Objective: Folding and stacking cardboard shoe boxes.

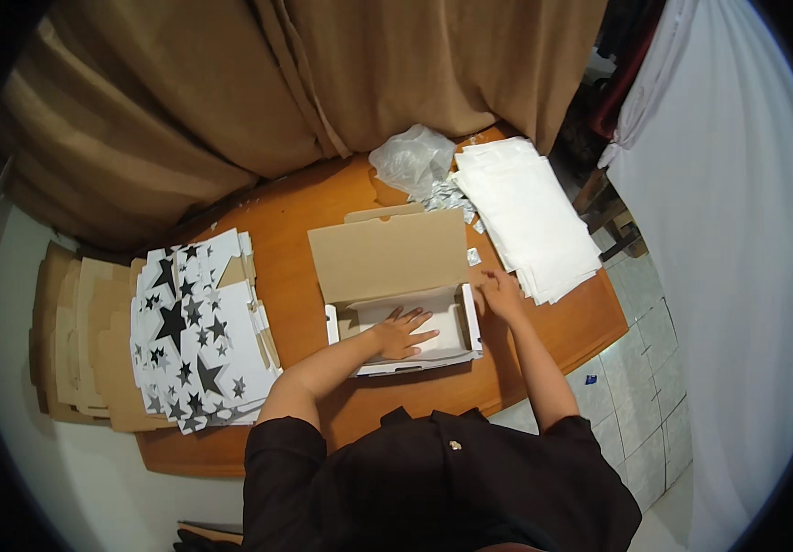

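A person in a dark top leans over a round orange-brown wooden table (323, 212), seen from above. In front of them sits an open cardboard box (403, 313), white outside and plain brown inside, its lid flap standing back and away from the person. The left hand (403, 333) lies flat inside the box with fingers spread wide, palm down on a white sheet (442, 324) lining the bottom. The right hand (499, 294) rests at the box's right wall, fingers curled loosely over its upper corner; whether it grips anything cannot be told.

To the left of the box, well apart, lies a stack of flat box blanks (196, 331) printed white with black stars, partly overhanging the table's edge, with plain brown cardboard sheets (79, 340) beside them. To the right, just beyond the right hand, is a pile of white paper sheets (530, 216). A crumpled clear plastic bag (412, 158) sits at the table's far edge, before tan curtains (231, 83).
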Available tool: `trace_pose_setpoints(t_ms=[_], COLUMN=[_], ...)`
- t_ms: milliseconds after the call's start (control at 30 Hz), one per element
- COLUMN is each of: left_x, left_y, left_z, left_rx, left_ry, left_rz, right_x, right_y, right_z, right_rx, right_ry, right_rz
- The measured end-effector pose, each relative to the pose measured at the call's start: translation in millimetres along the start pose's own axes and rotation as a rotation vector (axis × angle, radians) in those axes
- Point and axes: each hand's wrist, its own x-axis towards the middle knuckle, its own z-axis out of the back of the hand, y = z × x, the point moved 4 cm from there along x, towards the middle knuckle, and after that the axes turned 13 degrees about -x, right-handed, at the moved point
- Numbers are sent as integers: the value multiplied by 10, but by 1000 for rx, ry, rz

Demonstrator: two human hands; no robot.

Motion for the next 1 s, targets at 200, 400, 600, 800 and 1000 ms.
trace_pose_setpoints(t_ms=[200, 400, 600, 800, 1000], left_x=[-63, -722, -789, -556, -656], left_y=[36, -469, -283, -226, -452], left_z=[413, 615, 583, 499, 719], left_rx=[-410, -651, -626, 69, 425], left_ry=[6, -49, -354, -774, -1156], left_rz=[43, 151, 198, 312, 382], right_x=[415, 365, 266, -20, -276], right_y=[178, 84, 116, -27, -192], right_z=[-302, -389, -330, -198, -102], right_rx=[-420, -567, -556, -200, 215], right_ry=[-197, -223, -193, -324, -351], right_rz=[128, 290, 247, 107, -28])
